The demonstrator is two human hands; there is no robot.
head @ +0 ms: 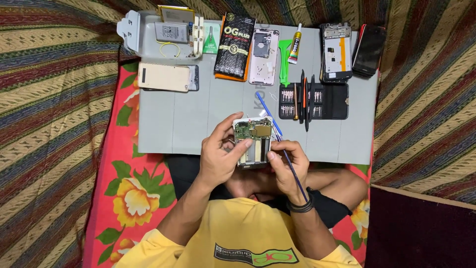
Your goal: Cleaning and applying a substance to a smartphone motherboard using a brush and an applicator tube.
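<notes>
Green circuit board exposed in opened phone (253, 141); left hand (220, 156) grips it, right hand (286, 166) pinches blue tool (277, 144). Best: steady phone, pry gently.

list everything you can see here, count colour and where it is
opened phone: 1, white frame with green circuit board, held over the near edge of the mat
blue tool: 1, thin, blue, in the right hand, tip by the opened phone
work mat: 1, grey, on the patterned cloth
plastic case: 1, pale grey, far left corner of the mat, small parts inside
gold phone: 1, left part of the mat
black packet: 1, black and orange, far middle
back shell: 1, pinkish, right of the packet
pry tool: 1, green
glue tube: 1, white
bit kit: 1, black, right part
dark phones: 2, far right corner
left hand: grips the opened phone
right hand: holds the blue tool
</notes>
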